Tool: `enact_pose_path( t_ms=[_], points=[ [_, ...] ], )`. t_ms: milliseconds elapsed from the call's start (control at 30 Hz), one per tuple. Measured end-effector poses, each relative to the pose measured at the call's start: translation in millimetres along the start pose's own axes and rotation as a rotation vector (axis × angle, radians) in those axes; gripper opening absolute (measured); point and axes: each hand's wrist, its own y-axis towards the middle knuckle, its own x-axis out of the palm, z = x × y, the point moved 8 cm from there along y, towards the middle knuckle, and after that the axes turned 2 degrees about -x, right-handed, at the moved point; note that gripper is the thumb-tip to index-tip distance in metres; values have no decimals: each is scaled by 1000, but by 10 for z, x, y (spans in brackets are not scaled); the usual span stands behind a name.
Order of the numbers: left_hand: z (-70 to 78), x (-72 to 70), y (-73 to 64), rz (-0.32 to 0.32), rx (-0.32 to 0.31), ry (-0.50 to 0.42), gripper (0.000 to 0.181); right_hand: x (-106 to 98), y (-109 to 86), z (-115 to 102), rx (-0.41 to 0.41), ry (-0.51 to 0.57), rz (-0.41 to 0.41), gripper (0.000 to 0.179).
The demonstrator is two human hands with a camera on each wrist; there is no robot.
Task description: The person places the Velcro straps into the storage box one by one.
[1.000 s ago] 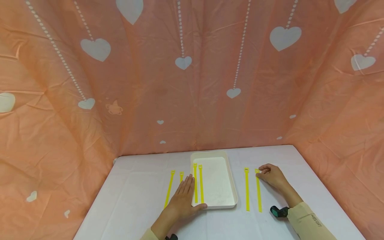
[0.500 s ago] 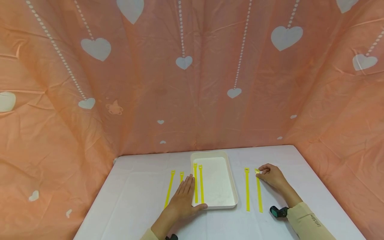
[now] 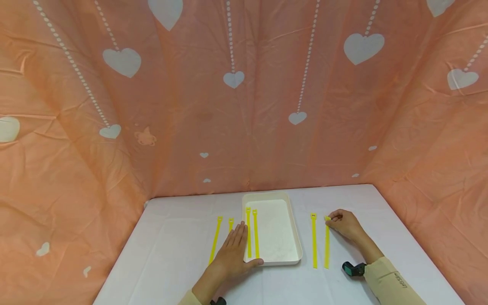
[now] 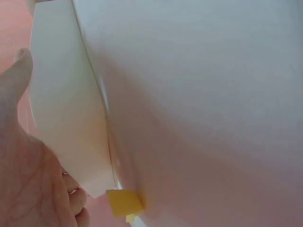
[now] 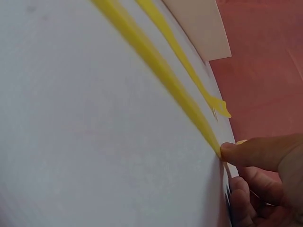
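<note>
My right hand (image 3: 347,224) pinches the slotted head of a yellow cable-tie strap (image 3: 327,248) between thumb and fingers. In the right wrist view the thumb (image 5: 255,152) presses on that strap's end, and most of its length trails over the cloth. A second strap (image 3: 314,241) lies to its left. Straight-fingered, my left hand (image 3: 231,256) rests at the left side of a white tray (image 3: 278,237), thumb by the near rim. Inside the tray lie two yellow straps (image 3: 256,235) side by side. Two more straps (image 3: 215,239) lie left of it, one mostly hidden by the hand.
A white cloth (image 3: 171,237) covers the table. Behind and at both sides hangs an orange curtain (image 3: 267,161) with heart prints. A dark wrist camera (image 3: 354,269) sits on the right wrist.
The right hand's strap has shifted: its head tilts up in the fingers and its near end has swung slightly left. My left hand, the tray and the other straps have stayed put.
</note>
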Motion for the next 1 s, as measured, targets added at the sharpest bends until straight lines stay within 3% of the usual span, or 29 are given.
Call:
enact_pose_path(
  t_ms=[200, 533, 1000],
  points=[
    [5, -11, -9, -1, -6, -13, 118, 6, -1, 16, 25, 7, -10, 17],
    [-11, -2, 1, 10, -5, -8, 117, -15, -29, 32, 79, 17, -8, 26],
    [-32, 19, 10, 15, -3, 0, 117, -22, -3, 3, 23, 117, 12, 21]
  ],
)
